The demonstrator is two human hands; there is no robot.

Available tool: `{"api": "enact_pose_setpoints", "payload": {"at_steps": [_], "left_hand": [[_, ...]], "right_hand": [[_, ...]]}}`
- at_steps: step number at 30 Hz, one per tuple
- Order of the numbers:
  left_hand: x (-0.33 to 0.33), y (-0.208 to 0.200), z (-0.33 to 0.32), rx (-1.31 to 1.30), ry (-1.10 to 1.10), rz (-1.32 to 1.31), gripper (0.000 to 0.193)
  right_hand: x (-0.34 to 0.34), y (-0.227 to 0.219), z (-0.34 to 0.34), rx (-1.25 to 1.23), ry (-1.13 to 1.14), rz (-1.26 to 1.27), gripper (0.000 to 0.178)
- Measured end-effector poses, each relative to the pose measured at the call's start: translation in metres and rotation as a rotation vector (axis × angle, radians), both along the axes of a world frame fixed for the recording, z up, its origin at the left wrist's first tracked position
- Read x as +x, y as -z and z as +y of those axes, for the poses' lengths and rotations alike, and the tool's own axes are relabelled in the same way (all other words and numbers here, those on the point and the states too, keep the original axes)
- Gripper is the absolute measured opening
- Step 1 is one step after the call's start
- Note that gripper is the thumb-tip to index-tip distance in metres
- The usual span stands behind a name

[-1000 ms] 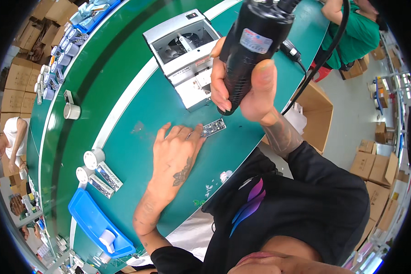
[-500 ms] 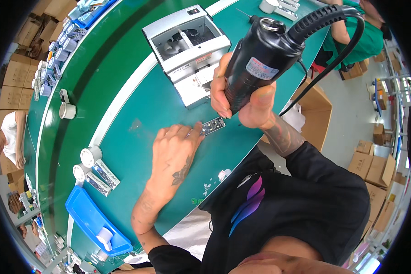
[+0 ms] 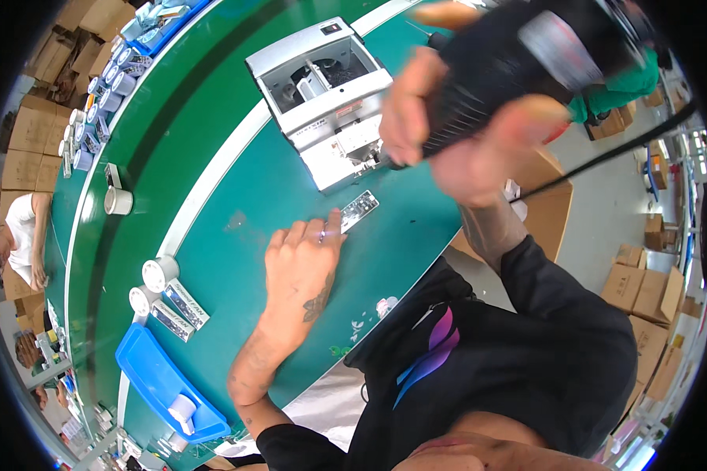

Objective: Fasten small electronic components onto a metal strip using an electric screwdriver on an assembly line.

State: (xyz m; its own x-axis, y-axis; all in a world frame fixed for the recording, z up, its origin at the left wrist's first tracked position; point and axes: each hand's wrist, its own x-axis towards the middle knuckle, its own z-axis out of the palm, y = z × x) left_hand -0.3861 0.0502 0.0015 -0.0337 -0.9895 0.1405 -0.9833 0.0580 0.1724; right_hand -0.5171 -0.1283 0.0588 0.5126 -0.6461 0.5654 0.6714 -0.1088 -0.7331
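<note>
A blurred right hand (image 3: 473, 173) wraps its fingers (image 3: 407, 110) round a black power tool (image 3: 487, 74) with a cable (image 3: 605, 158), held above the bench (image 3: 393, 247). The left hand (image 3: 300, 271) touches the near end of a small circuit board (image 3: 361, 209) lying on the bench, just beside a grey-white machine (image 3: 339, 110) with an open top. Farther left, two white cups (image 3: 159, 274) with attached strips (image 3: 187, 304) lie near a blue tray (image 3: 143, 365), which holds another white part (image 3: 182, 410). A cardboard box (image 3: 554, 213) stands beside the bench.
</note>
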Motion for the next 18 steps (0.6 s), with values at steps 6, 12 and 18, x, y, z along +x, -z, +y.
{"api": "enact_pose_setpoints", "payload": {"at_steps": [6,12,18], "left_hand": [[0.001,-0.003,-0.003,0.012,-0.009,0.059,0.034],[0.003,-0.003,0.000,0.060,-0.028,0.055,0.032],[0.004,-0.004,-0.001,0.039,-0.013,0.059,0.033]], "right_hand": [[0.042,-0.005,-0.006,-0.189,0.082,-0.033,0.040],[0.018,-0.001,0.018,-0.177,0.126,0.229,0.088],[0.016,0.024,0.019,-0.017,-0.025,0.043,0.051]]}}
